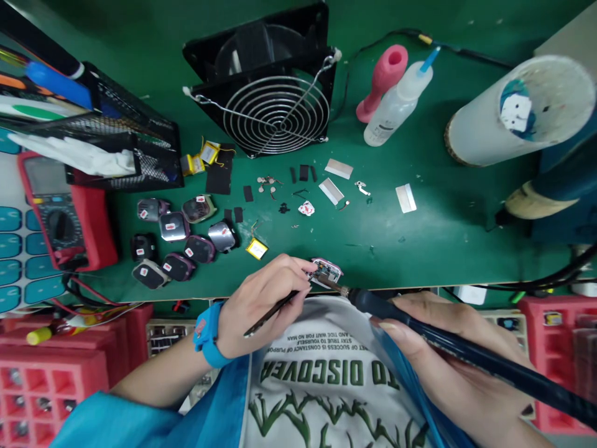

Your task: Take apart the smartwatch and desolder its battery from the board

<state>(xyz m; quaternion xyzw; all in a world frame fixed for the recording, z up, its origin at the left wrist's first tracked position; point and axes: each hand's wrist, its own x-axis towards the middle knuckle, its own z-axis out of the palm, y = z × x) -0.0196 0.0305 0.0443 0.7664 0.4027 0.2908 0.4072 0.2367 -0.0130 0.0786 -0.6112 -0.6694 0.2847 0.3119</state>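
Note:
My left hand (265, 298) is closed around dark tweezers (275, 311), with its fingertips at the left edge of a small open device with a circuit board (326, 272). That device lies at the front edge of the green bench. In my right hand (457, 348) is a soldering iron (420, 323), its tip touching or just over the board; which, I cannot tell. A yellow battery (256, 248) lies left of the board. Farther left sit several watch-like devices (174, 226) with small labels.
A black fan (275, 93) stands at the back. Behind to the right are a plastic bottle (396, 106), a pink handle-like object (382, 81) and a white cylinder (517, 118). Small parts (306, 208) lie mid-bench. A multimeter (65, 211) and mesh organiser (125, 143) are left.

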